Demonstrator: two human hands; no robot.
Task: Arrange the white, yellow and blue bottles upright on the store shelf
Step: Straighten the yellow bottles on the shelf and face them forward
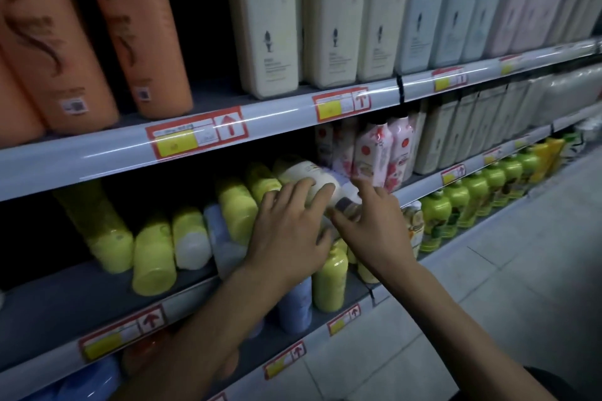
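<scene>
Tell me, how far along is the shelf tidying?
Done: one yellow bottle and one blue bottle look upright at the front of the shelf. In hand: the left hand and right hand grip a tilted white bottle. Left: the tipped bottles further left lie leaning over.

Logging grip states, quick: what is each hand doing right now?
Left hand: grips the white bottle by its body.
Right hand: pinches the same bottle at its cap end.

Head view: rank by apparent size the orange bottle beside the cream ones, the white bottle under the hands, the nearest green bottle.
Orange bottle
White bottle, partly hidden
Green bottle, farther away, so its true size is unsure
</scene>
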